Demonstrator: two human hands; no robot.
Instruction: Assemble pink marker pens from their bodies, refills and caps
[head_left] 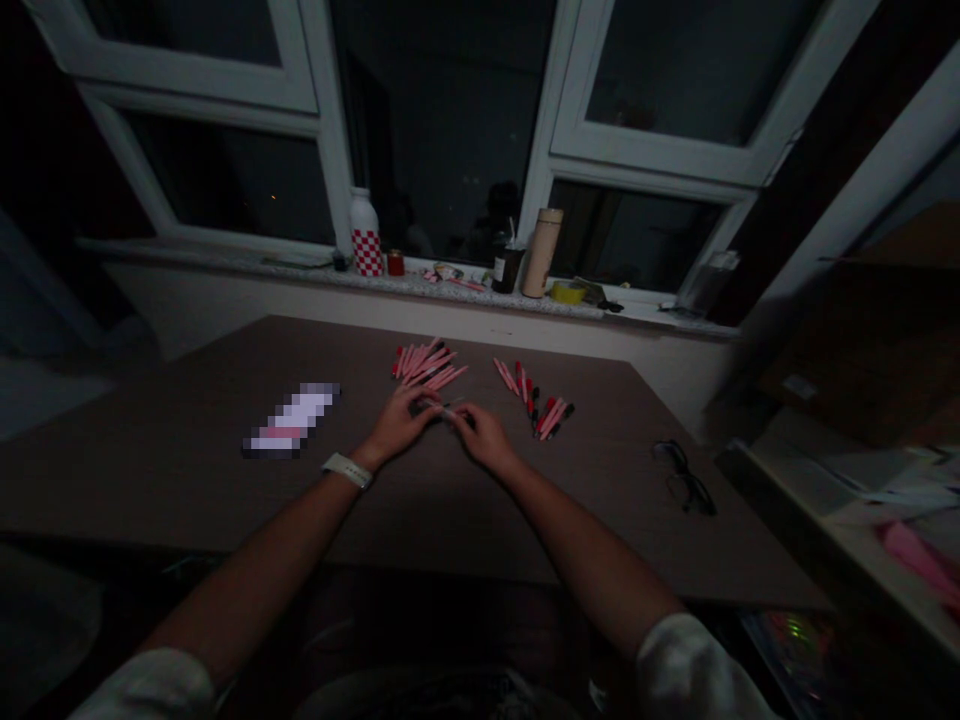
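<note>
Close together over the middle of the table, my left hand (401,422) and my right hand (486,436) pinch a thin pale stick-like piece (448,412) between their fingertips. It is too small and dim to name its kind. Just beyond my left hand lies a heap of pink pens (429,362), with some red and black ends among them. To the right of my right hand is a looser group of pink, red and black pens (553,417), with more pink pens (507,377) a little behind. A pale watch (348,470) is on my left wrist.
A blurred-out phone (292,420) lies on the table (360,520) at left, and black-framed glasses (686,478) at right. The windowsill behind bears a checked bottle (366,235), a tan flask (542,253), a dark cup (507,268) and yellow tape (568,293). Shelving (817,480) stands at right.
</note>
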